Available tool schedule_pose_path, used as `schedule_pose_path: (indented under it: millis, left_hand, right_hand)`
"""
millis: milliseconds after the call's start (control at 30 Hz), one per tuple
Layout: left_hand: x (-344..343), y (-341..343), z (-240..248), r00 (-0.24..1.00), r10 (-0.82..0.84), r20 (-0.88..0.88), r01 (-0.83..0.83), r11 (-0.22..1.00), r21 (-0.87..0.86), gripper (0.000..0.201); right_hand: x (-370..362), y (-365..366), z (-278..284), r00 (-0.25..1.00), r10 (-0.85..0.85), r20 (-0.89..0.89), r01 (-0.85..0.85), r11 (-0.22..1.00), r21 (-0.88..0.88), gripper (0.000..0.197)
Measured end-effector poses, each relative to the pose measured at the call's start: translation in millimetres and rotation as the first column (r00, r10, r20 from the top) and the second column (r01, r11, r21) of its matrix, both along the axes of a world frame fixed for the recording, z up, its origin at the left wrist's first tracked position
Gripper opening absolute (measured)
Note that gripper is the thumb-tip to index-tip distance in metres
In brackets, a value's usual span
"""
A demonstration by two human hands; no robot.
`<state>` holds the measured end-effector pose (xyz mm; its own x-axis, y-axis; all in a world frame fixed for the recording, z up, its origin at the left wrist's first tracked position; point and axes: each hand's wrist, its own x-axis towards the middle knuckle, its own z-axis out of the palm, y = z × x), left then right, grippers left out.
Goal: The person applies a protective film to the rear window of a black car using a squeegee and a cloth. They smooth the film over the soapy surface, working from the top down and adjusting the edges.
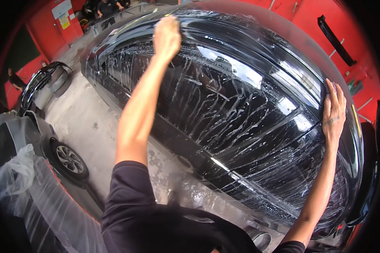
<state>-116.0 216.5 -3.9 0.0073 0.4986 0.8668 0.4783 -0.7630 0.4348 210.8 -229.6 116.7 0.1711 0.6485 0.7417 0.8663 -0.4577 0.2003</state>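
A black car (185, 101) stretches across the view, its side and windows streaked with white, runny suds. My left hand (167, 38) is at the car's upper edge, arm stretched far forward. It looks closed and slightly blurred; what lies under its fingers is hidden, though a small yellowish patch shows at its far end. My right hand (334, 110) rests flat on the car's upper edge at the right, fingers stretched out and holding nothing.
A grey car (42, 139) partly draped in clear plastic sheeting (50, 198) stands at the left. A black bumper-like part (38, 86) lies beyond it. A metal bucket-like container (259, 239) sits low by the black car. Another person (107, 10) is at the far left, before red walls.
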Motion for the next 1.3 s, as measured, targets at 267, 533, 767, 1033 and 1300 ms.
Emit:
schedule_pose_path:
  millis: [267, 533, 767, 1033, 1300]
  left_hand:
    - [25, -34, 12, 0.939, -0.344, -0.021, 0.343, 0.927, 0.153, 0.035]
    - [46, -67, 28, 0.959, -0.284, -0.016, 0.279, 0.929, 0.242, 0.039]
    - [25, -29, 15, 0.95, -0.309, 0.053, 0.306, 0.95, 0.057, 0.034]
    - [102, -122, 32, 0.99, -0.139, -0.024, 0.141, 0.96, 0.24, 0.04]
    - [46, -65, 37, 0.968, -0.252, 0.015, 0.245, 0.952, 0.184, 0.031]
  right_hand:
    - [12, -18, 1, 0.999, 0.02, 0.037, -0.018, 0.999, -0.033, 0.045]
    - [9, 3, 0, 0.999, 0.034, 0.009, -0.034, 0.998, -0.047, 0.044]
    - [17, -23, 0, 0.998, 0.019, 0.065, -0.016, 0.999, -0.045, 0.045]
    - [4, 0, -3, 0.999, 0.035, 0.019, -0.034, 0.999, -0.026, 0.044]
    - [4, -15, -3, 0.999, 0.041, 0.012, -0.04, 0.999, -0.008, 0.046]
